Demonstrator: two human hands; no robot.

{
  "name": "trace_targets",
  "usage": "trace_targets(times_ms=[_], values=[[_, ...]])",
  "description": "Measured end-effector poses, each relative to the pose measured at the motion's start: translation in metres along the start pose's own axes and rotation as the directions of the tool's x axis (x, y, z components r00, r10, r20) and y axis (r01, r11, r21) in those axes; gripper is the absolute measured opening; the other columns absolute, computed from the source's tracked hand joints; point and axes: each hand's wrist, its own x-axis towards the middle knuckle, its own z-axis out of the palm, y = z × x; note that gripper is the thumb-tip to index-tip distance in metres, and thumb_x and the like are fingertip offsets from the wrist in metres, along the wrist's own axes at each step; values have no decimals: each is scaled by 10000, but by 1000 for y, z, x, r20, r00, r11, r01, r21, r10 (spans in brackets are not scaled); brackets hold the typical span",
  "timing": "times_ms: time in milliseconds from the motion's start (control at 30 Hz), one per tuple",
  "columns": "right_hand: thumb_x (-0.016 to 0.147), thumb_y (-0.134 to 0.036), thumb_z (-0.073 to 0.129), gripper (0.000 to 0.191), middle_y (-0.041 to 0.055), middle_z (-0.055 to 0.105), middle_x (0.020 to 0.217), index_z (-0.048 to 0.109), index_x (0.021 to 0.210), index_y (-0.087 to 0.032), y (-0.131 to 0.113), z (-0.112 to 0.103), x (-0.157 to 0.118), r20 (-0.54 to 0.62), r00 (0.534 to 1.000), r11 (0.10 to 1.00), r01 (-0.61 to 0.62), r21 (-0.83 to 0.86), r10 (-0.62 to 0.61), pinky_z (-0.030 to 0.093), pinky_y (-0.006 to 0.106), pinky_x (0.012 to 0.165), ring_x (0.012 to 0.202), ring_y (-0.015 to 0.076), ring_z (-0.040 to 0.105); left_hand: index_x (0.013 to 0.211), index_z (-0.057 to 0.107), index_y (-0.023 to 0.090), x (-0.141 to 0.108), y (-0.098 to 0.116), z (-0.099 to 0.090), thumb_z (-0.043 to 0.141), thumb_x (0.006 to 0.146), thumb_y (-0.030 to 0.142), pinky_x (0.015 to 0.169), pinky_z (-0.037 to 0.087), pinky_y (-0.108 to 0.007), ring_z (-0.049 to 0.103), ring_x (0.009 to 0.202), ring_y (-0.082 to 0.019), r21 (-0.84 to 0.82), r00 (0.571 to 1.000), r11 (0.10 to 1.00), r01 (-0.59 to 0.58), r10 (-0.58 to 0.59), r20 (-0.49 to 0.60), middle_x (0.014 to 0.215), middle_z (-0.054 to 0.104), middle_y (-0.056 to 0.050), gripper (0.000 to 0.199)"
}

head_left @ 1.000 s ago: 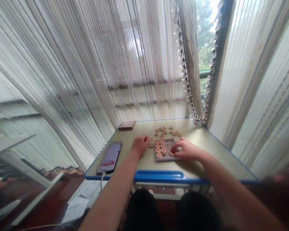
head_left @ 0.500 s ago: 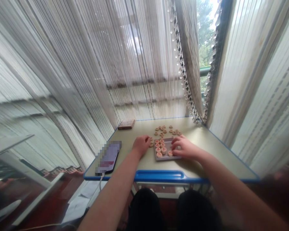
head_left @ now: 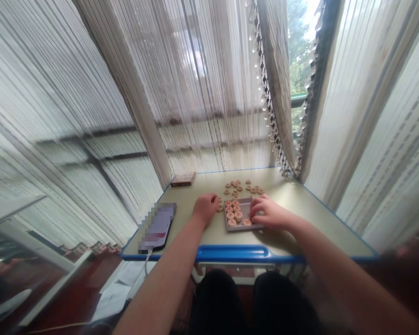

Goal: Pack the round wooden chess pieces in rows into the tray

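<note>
Phone (head_left: 159,229) lying at tray's (head_left: 245,227) 8 o'clock; tray sitting straight ahead, holding discs (head_left: 238,217); right hand (head_left: 269,213) curling, blocking its 3; left hand (head_left: 206,207) curling at 9, both grips unclear; loose discs (head_left: 253,190) lying at 12, curtain (head_left: 216,102) hanging beyond

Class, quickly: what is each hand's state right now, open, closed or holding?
Left hand: fingers curled beside round pieces; whether it holds one cannot be told.
Right hand: fingers bent over the tray; grip cannot be told.

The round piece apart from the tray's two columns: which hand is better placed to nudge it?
Probably the right hand: it hangs over the tray, close beside that piece; the left hand is outside.
</note>
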Motion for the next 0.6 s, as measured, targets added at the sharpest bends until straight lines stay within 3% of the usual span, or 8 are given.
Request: trace_targets(times_ms=[600], values=[[747, -306, 535, 210, 55, 581, 943, 732, 811, -277, -7, -1, -2, 105, 994, 1000, 18, 5, -19, 325, 385, 884, 951, 242, 404, 784, 664, 179, 0, 1, 2, 418, 827, 270, 698, 406, -250, 586, 756, -161, 20, 999, 999, -43, 43, -4, 806, 680, -64, 266]])
